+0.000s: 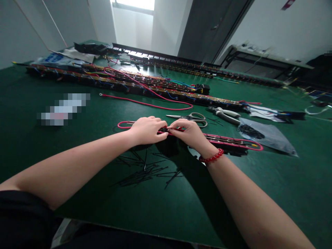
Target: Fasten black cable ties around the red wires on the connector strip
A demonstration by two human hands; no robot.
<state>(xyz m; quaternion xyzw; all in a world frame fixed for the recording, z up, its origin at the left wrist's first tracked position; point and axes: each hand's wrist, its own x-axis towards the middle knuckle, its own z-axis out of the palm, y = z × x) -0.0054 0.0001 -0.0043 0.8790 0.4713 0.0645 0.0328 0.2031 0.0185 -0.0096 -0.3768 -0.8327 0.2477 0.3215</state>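
A long dark bar with a red cable (228, 139) looped along it lies crosswise on the green table. My left hand (148, 130) is closed around the bar left of its middle, fingers over the top and thumb at the near side. Close beside it, my right hand (188, 134) pinches at the red cable, its fingertips almost meeting the left ones. What lies between the right fingertips is too small to make out. Scissors (193, 117) rest just behind the hands. Many thin black ties (145, 173) are scattered in front of the bar.
Pliers (225, 114) and a clear bag of black ties (267, 135) lie to the right on the green table (103, 214). Behind are long wired bars (124, 83) and a loose red cable (145, 103). A blurred white label (64, 109) is at the left.
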